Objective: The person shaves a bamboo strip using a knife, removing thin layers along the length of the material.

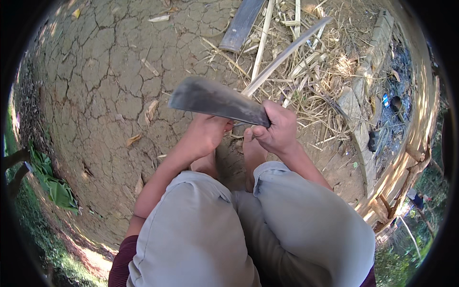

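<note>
Far L: bunch of broad green leaves (55, 189) at edge of cracked brown earth ground (103, 91). L hand (208, 136) curled, partly hidden under wide dark-grey metal blade (217, 100); can't tell what it grips, if anything. Blade is mid-view, above the ground, broad end pointing L, narrow end at R hand. Light-grey trousers (201, 234) below, knees bent, bare feet (253, 155) btwn forearms. Top ctr: dark-grey curved slat (243, 26) lying on ground. Long pale flat wooden strip (294, 50) slants up-R from behind blade; lower end hidden. R hand (282, 129) clenched round blade's narrow end, thumb side facing L hand. Further R: straw-coloured shavings (311, 95) scattered nr pale stone edging (356, 107), then grey ashy patch (399, 95).
</note>
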The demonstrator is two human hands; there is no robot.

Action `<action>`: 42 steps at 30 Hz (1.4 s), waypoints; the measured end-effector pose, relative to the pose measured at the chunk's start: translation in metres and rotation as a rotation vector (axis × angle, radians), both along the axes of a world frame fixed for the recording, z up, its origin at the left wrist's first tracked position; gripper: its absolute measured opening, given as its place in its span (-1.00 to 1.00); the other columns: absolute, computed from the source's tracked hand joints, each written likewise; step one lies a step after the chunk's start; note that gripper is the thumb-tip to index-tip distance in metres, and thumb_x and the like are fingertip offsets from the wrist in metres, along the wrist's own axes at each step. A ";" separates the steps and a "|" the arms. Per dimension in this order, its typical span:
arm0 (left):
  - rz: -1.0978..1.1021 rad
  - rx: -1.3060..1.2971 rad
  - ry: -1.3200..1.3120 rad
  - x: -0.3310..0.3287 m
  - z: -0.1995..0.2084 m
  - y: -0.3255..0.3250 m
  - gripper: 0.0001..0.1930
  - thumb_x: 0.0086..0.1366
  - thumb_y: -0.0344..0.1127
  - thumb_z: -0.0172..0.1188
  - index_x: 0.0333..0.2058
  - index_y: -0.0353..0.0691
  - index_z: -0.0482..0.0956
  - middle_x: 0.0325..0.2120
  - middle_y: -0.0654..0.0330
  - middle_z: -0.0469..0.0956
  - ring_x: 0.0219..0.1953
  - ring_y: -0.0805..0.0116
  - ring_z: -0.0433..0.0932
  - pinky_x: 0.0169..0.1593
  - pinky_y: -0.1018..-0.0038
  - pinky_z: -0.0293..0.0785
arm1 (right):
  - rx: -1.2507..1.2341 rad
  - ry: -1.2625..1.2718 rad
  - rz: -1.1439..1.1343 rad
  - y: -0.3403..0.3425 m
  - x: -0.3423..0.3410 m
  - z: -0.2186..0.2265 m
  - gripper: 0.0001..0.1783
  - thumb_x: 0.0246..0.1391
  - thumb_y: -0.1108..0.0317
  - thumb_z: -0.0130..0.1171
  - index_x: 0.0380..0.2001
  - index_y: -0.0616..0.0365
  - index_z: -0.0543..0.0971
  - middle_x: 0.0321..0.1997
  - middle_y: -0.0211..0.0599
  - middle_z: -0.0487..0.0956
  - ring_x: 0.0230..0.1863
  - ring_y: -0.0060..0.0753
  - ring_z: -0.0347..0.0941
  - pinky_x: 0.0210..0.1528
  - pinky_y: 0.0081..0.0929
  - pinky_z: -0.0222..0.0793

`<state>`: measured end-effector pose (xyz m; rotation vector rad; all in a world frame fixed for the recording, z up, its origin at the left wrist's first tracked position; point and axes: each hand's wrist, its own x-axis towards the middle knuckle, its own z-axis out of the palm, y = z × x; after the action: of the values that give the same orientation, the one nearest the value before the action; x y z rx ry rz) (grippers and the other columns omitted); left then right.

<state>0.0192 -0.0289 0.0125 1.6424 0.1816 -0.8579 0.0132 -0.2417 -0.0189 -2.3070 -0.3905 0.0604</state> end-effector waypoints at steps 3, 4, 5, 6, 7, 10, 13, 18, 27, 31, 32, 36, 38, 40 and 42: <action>-0.044 -0.058 0.205 -0.007 -0.001 -0.006 -0.88 0.34 -0.44 0.06 -0.16 -0.16 0.47 -0.56 0.45 0.27 -0.59 0.71 0.15 -0.57 0.64 0.02 | -0.122 -0.073 0.085 -0.002 -0.009 -0.009 -0.20 -0.04 -0.50 0.09 -0.64 0.15 0.37 -0.71 -0.25 0.37 -0.71 -0.16 0.40 -0.63 -0.31 0.32; 0.067 -0.161 0.317 -0.011 0.002 -0.005 -0.83 0.34 -0.44 0.06 -0.10 -0.16 0.48 -0.56 0.45 0.28 -0.59 0.72 0.15 -0.57 0.65 0.02 | -0.131 -0.069 0.099 -0.002 -0.010 -0.009 -0.20 -0.05 -0.50 0.11 -0.64 0.15 0.38 -0.71 -0.24 0.39 -0.70 -0.16 0.41 -0.62 -0.31 0.33; 0.134 -0.243 0.406 -0.012 0.000 -0.006 -0.79 0.35 -0.42 0.05 -0.05 -0.15 0.47 -0.56 0.45 0.28 -0.60 0.72 0.14 -0.57 0.66 0.01 | -0.139 -0.065 0.113 -0.002 -0.011 -0.008 -0.21 -0.06 -0.49 0.13 -0.64 0.15 0.38 -0.70 -0.23 0.40 -0.70 -0.15 0.42 -0.62 -0.31 0.35; 0.206 -0.320 0.503 -0.014 0.001 -0.007 -0.75 0.36 -0.40 0.03 0.00 -0.15 0.47 -0.56 0.45 0.28 -0.60 0.72 0.14 -0.57 0.66 -0.01 | -0.141 -0.060 0.134 -0.004 -0.011 -0.007 -0.21 -0.07 -0.48 0.15 -0.64 0.16 0.38 -0.70 -0.23 0.41 -0.69 -0.15 0.43 -0.61 -0.31 0.37; 0.232 -0.365 0.569 -0.014 0.000 -0.006 -0.72 0.38 -0.36 0.02 0.05 -0.14 0.45 -0.56 0.46 0.29 -0.61 0.72 0.12 -0.57 0.67 -0.03 | -0.132 -0.069 0.141 -0.006 -0.010 -0.006 -0.21 -0.08 -0.49 0.15 -0.64 0.16 0.38 -0.70 -0.23 0.41 -0.69 -0.15 0.42 -0.61 -0.31 0.37; 0.257 -0.569 0.659 -0.019 -0.017 0.004 -0.78 0.35 -0.39 0.02 -0.05 -0.15 0.50 -0.51 0.42 0.34 -0.58 0.69 0.15 -0.56 0.65 -0.01 | -0.111 -0.085 0.146 -0.008 -0.007 -0.007 -0.19 -0.12 -0.51 0.15 -0.64 0.15 0.38 -0.70 -0.25 0.40 -0.69 -0.17 0.42 -0.60 -0.31 0.37; 0.213 -0.516 0.701 -0.018 -0.028 0.003 -0.90 0.35 -0.40 -0.01 -0.26 -0.13 0.50 -0.54 0.44 0.31 -0.59 0.67 0.12 -0.56 0.63 -0.02 | -0.161 -0.077 0.112 -0.009 -0.010 -0.012 -0.17 -0.17 -0.56 0.12 -0.66 0.13 0.36 -0.70 -0.28 0.36 -0.69 -0.21 0.38 -0.60 -0.32 0.29; 0.148 -0.489 0.711 -0.016 -0.026 -0.001 -0.72 0.40 -0.31 -0.12 -0.57 -0.03 0.26 -0.67 0.50 0.09 -0.64 0.66 -0.02 -0.58 0.58 -0.12 | -0.250 -0.193 0.038 -0.006 -0.011 -0.020 -0.12 -0.21 -0.63 0.06 -0.71 0.11 0.31 -0.72 -0.33 0.26 -0.70 -0.27 0.29 -0.59 -0.34 0.16; 0.090 -0.605 0.636 -0.009 -0.020 -0.001 -0.58 0.46 -0.07 -0.20 -0.62 -0.03 0.21 -0.75 0.52 0.04 -0.74 0.72 -0.08 -0.68 0.63 -0.24 | -0.334 -0.240 0.019 -0.008 -0.008 -0.013 -0.13 -0.21 -0.60 0.10 -0.71 0.13 0.33 -0.72 -0.31 0.31 -0.71 -0.22 0.34 -0.65 -0.34 0.15; 0.100 -0.662 0.673 -0.006 -0.017 0.002 -0.69 0.44 -0.17 -0.14 -0.52 -0.10 0.30 -0.71 0.51 0.08 -0.73 0.71 -0.05 -0.67 0.63 -0.20 | -0.358 -0.308 0.042 -0.010 -0.004 -0.010 -0.16 -0.23 -0.59 0.12 -0.70 0.09 0.34 -0.72 -0.37 0.32 -0.73 -0.32 0.35 -0.66 -0.38 0.25; 0.097 -0.692 0.688 -0.006 -0.017 0.003 -0.69 0.44 -0.17 -0.13 -0.51 -0.10 0.30 -0.71 0.51 0.08 -0.73 0.72 -0.05 -0.67 0.63 -0.21 | -0.364 -0.312 0.043 -0.011 -0.004 -0.010 -0.17 -0.23 -0.59 0.13 -0.70 0.09 0.34 -0.73 -0.37 0.31 -0.73 -0.32 0.34 -0.67 -0.38 0.25; 0.120 -0.687 0.729 -0.005 -0.022 0.003 -0.73 0.44 -0.15 -0.09 -0.46 -0.08 0.31 -0.71 0.52 0.08 -0.74 0.73 -0.06 -0.70 0.65 -0.22 | -0.459 -0.291 0.059 -0.015 0.001 -0.005 -0.17 -0.23 -0.58 0.15 -0.70 0.08 0.32 -0.75 -0.38 0.28 -0.74 -0.32 0.34 -0.67 -0.38 0.26; 0.145 -0.730 0.764 -0.009 -0.024 0.006 -0.72 0.46 -0.11 -0.09 -0.43 -0.07 0.31 -0.71 0.52 0.07 -0.75 0.74 -0.06 -0.70 0.65 -0.24 | -0.495 -0.285 0.063 -0.017 0.003 -0.005 -0.19 -0.20 -0.55 0.16 -0.70 0.08 0.35 -0.73 -0.36 0.32 -0.74 -0.30 0.34 -0.66 -0.35 0.27; 0.165 -0.741 0.839 -0.014 -0.026 0.011 -0.70 0.47 -0.06 -0.09 -0.42 -0.07 0.30 -0.72 0.51 0.06 -0.75 0.74 -0.08 -0.71 0.66 -0.25 | -0.588 -0.200 -0.113 -0.028 0.009 -0.007 -0.22 -0.09 -0.51 0.12 -0.68 0.09 0.40 -0.73 -0.31 0.37 -0.75 -0.27 0.35 -0.65 -0.28 0.27; 0.222 -0.712 0.949 -0.030 -0.023 0.028 -0.67 0.49 -0.01 -0.10 -0.41 -0.07 0.29 -0.72 0.51 0.05 -0.76 0.74 -0.10 -0.71 0.66 -0.27 | -0.570 0.273 -0.543 -0.065 0.043 -0.011 -0.25 0.21 -0.35 -0.05 -0.70 0.14 0.46 -0.77 -0.31 0.39 -0.75 -0.26 0.32 -0.64 -0.16 0.20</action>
<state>-0.0105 -0.0010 -0.0100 0.4613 0.6184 -1.2848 0.0560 -0.3066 -0.0301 -2.8304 0.4559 0.2368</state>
